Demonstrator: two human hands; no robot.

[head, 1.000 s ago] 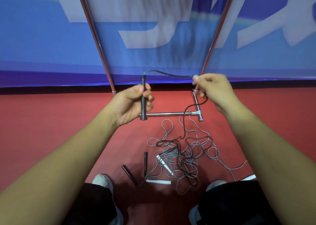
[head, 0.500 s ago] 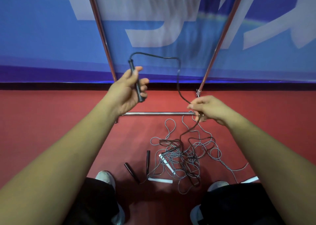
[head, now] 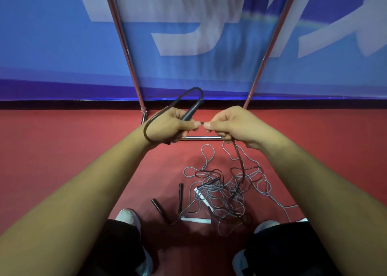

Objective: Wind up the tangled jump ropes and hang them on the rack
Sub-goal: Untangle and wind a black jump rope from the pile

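My left hand point(head: 173, 127) grips the black handle point(head: 192, 110) of a black jump rope, whose cord point(head: 161, 116) loops once around the back of that hand. My right hand point(head: 232, 127) pinches the same cord right beside the left fingertips; from it the cord point(head: 239, 160) drops to a tangled pile of black and grey ropes point(head: 226, 189) on the red floor. Loose black handles point(head: 180, 194) and white handles point(head: 195, 220) lie at the pile's near left. The metal rack's base bar point(head: 202, 138) and two uprights point(head: 123, 45) stand just behind my hands.
A blue banner point(head: 62, 45) with white lettering stands close behind the rack. My two white shoes point(head: 127, 217) and dark trouser legs are at the bottom, on either side of the pile. A grey cord strand point(head: 278, 204) trails toward the right shoe.
My left hand dropped from in front of the banner and the cord now wraps around it. My right hand rose from near the floor bar to meet the left fingertips.
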